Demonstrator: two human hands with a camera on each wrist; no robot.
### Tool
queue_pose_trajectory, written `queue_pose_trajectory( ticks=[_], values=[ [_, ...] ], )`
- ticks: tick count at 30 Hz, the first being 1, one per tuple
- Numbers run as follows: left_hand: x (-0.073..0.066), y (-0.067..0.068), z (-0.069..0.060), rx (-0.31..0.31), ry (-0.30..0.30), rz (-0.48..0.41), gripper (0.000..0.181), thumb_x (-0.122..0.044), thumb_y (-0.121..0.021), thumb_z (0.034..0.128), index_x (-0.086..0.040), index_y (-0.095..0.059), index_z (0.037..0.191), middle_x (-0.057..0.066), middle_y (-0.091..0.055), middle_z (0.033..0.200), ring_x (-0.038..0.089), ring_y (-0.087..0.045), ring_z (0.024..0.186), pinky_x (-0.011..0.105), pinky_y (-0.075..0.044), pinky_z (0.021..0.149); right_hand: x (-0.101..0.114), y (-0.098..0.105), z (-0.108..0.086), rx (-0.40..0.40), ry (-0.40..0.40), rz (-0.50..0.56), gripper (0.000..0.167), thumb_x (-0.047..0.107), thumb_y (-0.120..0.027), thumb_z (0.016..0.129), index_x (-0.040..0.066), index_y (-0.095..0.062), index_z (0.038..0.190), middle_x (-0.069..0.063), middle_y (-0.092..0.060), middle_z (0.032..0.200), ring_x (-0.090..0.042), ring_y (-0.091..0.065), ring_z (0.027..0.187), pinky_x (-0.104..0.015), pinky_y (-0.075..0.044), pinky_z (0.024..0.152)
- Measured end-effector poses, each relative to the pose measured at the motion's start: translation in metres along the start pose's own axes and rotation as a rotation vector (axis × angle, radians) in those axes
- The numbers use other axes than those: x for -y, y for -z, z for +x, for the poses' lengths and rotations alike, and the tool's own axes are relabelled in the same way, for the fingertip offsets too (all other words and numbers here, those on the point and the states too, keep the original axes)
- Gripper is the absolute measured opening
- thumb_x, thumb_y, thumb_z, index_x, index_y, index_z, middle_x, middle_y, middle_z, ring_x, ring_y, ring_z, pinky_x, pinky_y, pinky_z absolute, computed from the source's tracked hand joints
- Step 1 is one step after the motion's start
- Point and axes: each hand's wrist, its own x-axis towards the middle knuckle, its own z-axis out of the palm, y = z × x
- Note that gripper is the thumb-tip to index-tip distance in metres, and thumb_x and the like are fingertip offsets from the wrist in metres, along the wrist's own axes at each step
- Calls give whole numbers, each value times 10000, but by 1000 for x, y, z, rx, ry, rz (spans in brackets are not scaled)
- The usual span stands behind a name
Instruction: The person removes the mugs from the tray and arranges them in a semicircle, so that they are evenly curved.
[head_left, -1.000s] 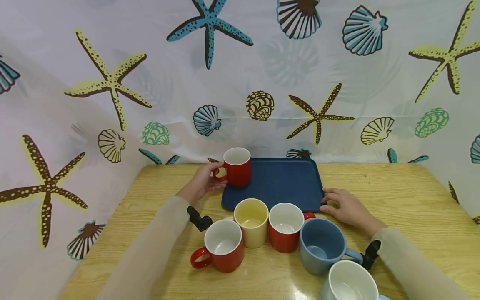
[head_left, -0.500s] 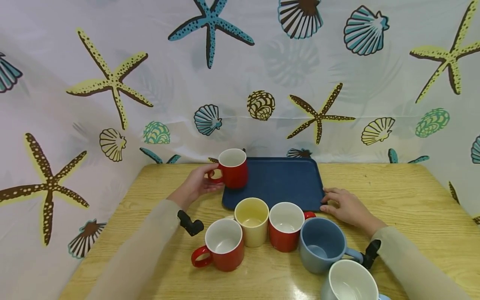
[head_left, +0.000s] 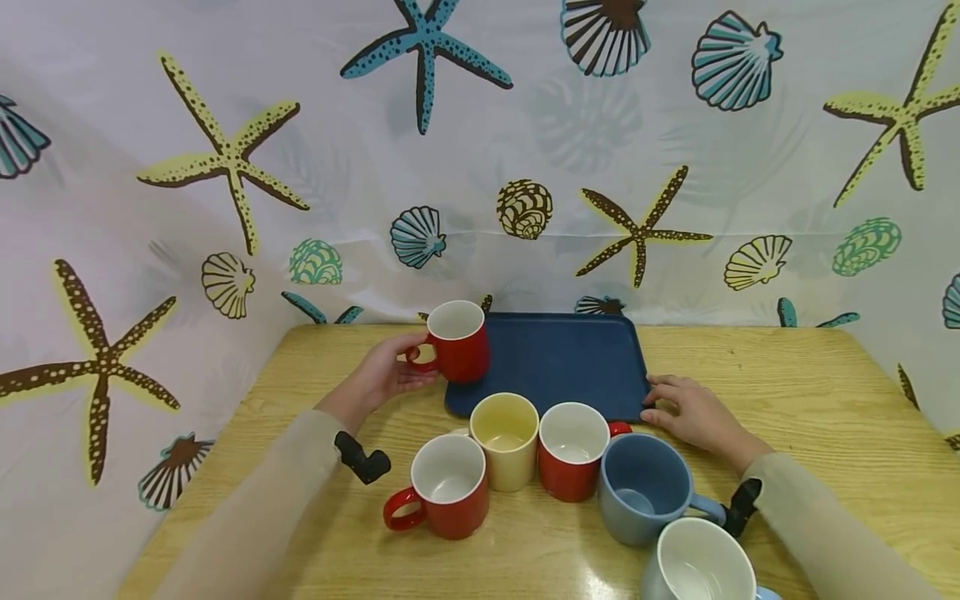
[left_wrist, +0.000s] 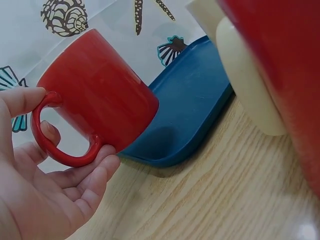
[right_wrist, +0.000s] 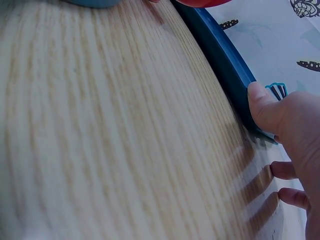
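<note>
My left hand (head_left: 381, 372) holds a red mug (head_left: 461, 354) with a white inside by its handle (left_wrist: 65, 155). The thumb and fingers wrap the handle, and other fingers lie under the mug's lower side. That mug is raised over the left edge of a dark blue tray (head_left: 566, 358); its shadow falls on the tray in the left wrist view. At the tray's right front corner rests my right hand (head_left: 692, 414). In the right wrist view its thumb (right_wrist: 262, 102) touches the tray's rim, with the other fingers loosely bent near the tabletop.
Before the tray stand a red mug (head_left: 453, 508), a cream mug (head_left: 512, 462), another red mug (head_left: 567, 475), a blue mug (head_left: 633, 517) and a white-lined mug (head_left: 701, 567). A patterned cloth (head_left: 465, 167) hangs behind the wooden table (head_left: 787, 392).
The left hand has drawn the red mug left and slightly toward me, from the tray's left side to past its left edge. The right hand has stayed at the tray corner.
</note>
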Motion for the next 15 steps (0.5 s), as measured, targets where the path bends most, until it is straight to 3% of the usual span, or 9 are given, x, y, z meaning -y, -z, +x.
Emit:
queue_pose_trajectory(
  ticks=[8, 15],
  values=[
    [3, 10, -11, 18, -20, -15, 344, -400, -570, 899, -90, -460, 797, 228, -630, 1035, 383, -597, 1020, 382, -485, 868, 2, 2, -1, -2, 8, 9, 269, 365, -641, 870, 139, -689, 1008, -179, -467, 1350, -415, -396, 1224, -597, -309, 973],
    [3, 17, -20, 43, -37, -15, 346, -405, -557, 908, -89, -451, 817, 243, -599, 1092, 392, -575, 1054, 386, -465, 900, 3, 1, -1, -7, 6, 9, 254, 348, -648, 868, 137, -690, 1004, -169, -467, 1354, -405, -396, 1231, -590, -306, 981]
  ],
)
